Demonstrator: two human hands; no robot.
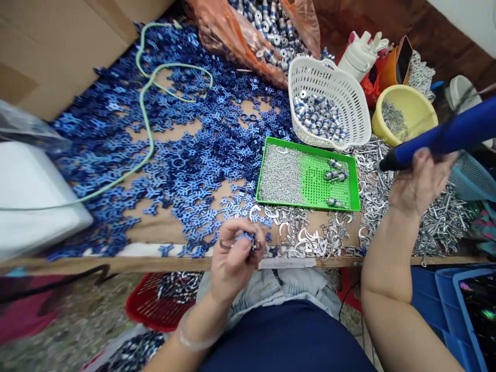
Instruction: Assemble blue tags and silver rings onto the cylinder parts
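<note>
My left hand (237, 256) is closed just above the table's front edge, pinching a small blue metal piece (246, 236) with a silvery hook-shaped part beside it. The fingers hide much of that piece. Out to the right, my right hand (420, 181) is raised with its fingers on a blue electric screwdriver (445, 129), whose black nose points left. Between my hands stands a green tray (310, 178) with tiny silver parts on its left side and several blue-and-silver cylindrical fittings on its right. Loose silver hooks (304, 240) lie in front of it.
Blue three-armed pieces (186, 170) cover the table's left, crossed by a pale green cord (143, 103). Behind the tray are a white basket (349, 98) of fittings, an orange bag (225, 31) and a yellow bowl (422, 111). Silver pins (445, 222) pile at right. A red basket (143, 305) sits below.
</note>
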